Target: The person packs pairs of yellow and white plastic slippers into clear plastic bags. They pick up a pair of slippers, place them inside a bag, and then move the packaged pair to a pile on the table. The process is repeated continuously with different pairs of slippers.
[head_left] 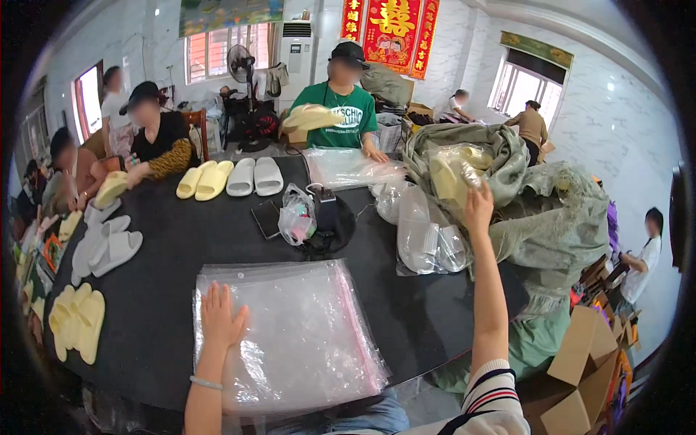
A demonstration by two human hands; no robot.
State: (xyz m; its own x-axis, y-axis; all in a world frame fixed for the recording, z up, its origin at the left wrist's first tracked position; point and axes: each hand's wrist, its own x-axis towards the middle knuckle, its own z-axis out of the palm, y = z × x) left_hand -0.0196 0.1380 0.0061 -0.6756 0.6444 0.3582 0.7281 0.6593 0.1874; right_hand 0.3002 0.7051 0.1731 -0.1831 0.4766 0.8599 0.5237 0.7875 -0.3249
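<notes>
A broad black table (156, 304) with goods spread across it.
A stack of clear plastic bags (297, 312) lies flat near the front; yellow slippers (88, 319) and pale grey slippers (116, 252) line the left; a yellow pair (210, 180) and whitish pair (255, 177) stand along the far side, left of a second bag stack (348, 168); bagged white slippers (420, 243) lie right.

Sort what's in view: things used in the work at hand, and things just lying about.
In use, it seems:
stacked clear bags, under the left hand
bagged yellow slippers, gripped by the right hand
grey-green sack beside them

Apparently just lying about:
dark flat device
small filled plastic bag
standing fan
</notes>
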